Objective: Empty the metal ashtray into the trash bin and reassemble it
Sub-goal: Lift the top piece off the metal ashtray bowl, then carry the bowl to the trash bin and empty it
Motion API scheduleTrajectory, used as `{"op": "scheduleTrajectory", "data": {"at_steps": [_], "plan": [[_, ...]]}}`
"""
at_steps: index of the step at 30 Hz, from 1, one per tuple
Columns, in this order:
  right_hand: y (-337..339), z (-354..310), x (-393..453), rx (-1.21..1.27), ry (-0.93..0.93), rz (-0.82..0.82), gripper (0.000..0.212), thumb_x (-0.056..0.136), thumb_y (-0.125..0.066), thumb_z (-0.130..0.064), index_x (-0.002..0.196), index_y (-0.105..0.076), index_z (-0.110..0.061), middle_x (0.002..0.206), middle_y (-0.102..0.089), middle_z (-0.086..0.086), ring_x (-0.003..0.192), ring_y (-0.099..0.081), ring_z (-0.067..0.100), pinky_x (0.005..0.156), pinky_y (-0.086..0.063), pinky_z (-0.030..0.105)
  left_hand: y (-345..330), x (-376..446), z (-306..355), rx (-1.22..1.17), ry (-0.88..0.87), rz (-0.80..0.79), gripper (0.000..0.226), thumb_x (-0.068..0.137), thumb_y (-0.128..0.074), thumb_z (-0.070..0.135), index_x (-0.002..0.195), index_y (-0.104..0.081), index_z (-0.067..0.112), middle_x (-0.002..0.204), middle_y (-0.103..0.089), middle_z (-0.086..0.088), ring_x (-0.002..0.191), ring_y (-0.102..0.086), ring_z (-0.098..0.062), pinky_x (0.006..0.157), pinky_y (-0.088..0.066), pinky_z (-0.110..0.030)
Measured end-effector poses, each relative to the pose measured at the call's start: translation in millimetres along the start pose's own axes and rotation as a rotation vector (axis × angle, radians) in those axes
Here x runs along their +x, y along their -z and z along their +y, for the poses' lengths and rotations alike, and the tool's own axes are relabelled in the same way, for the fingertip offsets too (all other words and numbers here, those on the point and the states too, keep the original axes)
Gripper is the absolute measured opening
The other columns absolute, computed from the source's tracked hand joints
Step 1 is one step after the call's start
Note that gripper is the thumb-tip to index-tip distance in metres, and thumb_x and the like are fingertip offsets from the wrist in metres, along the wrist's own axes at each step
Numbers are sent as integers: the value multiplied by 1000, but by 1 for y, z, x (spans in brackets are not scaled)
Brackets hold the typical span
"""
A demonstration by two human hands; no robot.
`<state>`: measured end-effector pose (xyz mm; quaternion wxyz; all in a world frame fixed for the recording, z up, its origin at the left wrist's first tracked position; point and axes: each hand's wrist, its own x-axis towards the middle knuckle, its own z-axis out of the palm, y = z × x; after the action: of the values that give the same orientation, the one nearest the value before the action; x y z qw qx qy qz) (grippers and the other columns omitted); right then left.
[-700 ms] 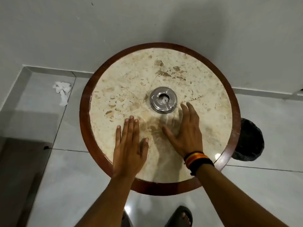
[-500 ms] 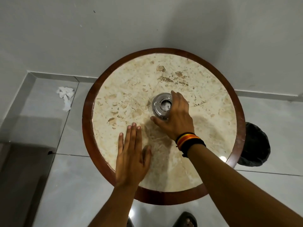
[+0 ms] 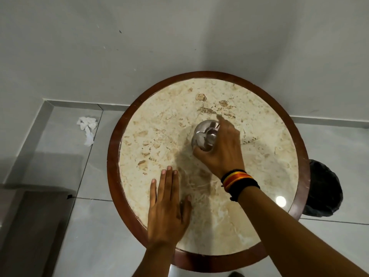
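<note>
The round metal ashtray [image 3: 203, 135] is near the middle of the round marble-topped table [image 3: 219, 232], tilted with its shiny side towards me. My right hand [image 3: 223, 148] is shut on it, thumb on its near edge and fingers over its right side. A black, yellow and red wristband sits on that wrist. My left hand [image 3: 168, 210] lies flat on the tabletop near the front left edge, fingers together, holding nothing. The black trash bin [image 3: 323, 188] stands on the floor just right of the table, partly hidden under its rim.
The table has a dark wooden rim [image 3: 111, 162] and stands against a grey wall. A crumpled white tissue [image 3: 87, 126] lies on the tiled floor at the left. A dark mat [image 3: 34, 226] covers the floor at the lower left.
My right hand has closed around the ashtray and tipped it up off the tabletop. The view has shifted down and left. My left hand has stayed flat on the table.
</note>
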<state>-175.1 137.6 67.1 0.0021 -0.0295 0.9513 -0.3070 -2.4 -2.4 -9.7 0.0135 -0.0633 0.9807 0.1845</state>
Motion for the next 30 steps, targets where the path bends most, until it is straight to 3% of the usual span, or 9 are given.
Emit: {"op": "scheduleTrajectory", "data": {"at_steps": [5,10,15,18,20,23,25,27,30], "plan": [[32,41,32,73,-212,172,99,68,-85,-41,150,-37,-13,144,-49,14,132,-44,33,110,-43,47,0,1,1,22,-2,9,74,105,-40,45,168,-21,12,179,-15,-5,166,-10,-21,133,-18,-54],[35,77,41,-87,-220,7,95,74,-84,-39,150,-38,-6,143,-47,17,130,-43,38,109,-41,48,0,1,2,4,-14,17,74,104,-43,44,167,-22,11,179,-15,-6,166,-11,-21,133,-17,-53],[29,77,41,-115,-193,-30,79,78,-82,-44,137,-49,-3,133,-56,18,123,-52,38,105,-45,48,-1,1,1,28,-16,13,73,105,-40,45,168,-21,12,179,-13,-5,167,-9,-20,133,-15,-52],[31,64,28,-155,-193,-52,68,84,-77,-43,138,-52,-10,152,-43,18,140,-40,37,119,-30,53,-3,1,-1,46,-16,8,73,106,-36,47,168,-19,12,179,-12,-5,167,-8,-20,133,-16,-53],[29,50,3,-205,-78,28,52,89,-71,-34,136,-56,-16,153,-44,13,143,-38,33,122,-22,55,-3,1,-1,45,-16,11,73,106,-35,48,168,-20,11,179,-13,-6,167,-9,-21,133,-18,-54],[18,31,-39,-215,106,91,30,92,-65,-26,122,-68,-20,112,-67,7,104,-62,26,100,-48,49,-1,0,1,45,-12,15,72,106,-34,48,167,-21,11,179,-15,-6,166,-11,-22,132,-19,-55],[8,23,-54,-210,134,-53,32,94,-60,-25,125,-67,-23,91,-69,2,79,-63,21,74,-54,36,1,1,2,30,-1,17,73,105,-33,49,167,-23,13,178,-18,-6,166,-14,-23,132,-21,-56],[0,23,-58,-237,123,-178,33,97,-55,-26,128,-64,-27,90,-70,0,77,-64,21,62,-50,30,2,1,3,22,10,3,73,105,-33,51,168,-22,15,178,-19,-6,165,-16,-24,132,-21,-56],[-4,24,-53,-270,134,-192,27,102,-48,-30,118,-69,-27,97,-73,-2,82,-68,21,62,-50,30,3,1,4,37,10,-7,74,105,-34,51,168,-20,16,178,-18,-5,165,-14,-23,133,-18,-54]]}}
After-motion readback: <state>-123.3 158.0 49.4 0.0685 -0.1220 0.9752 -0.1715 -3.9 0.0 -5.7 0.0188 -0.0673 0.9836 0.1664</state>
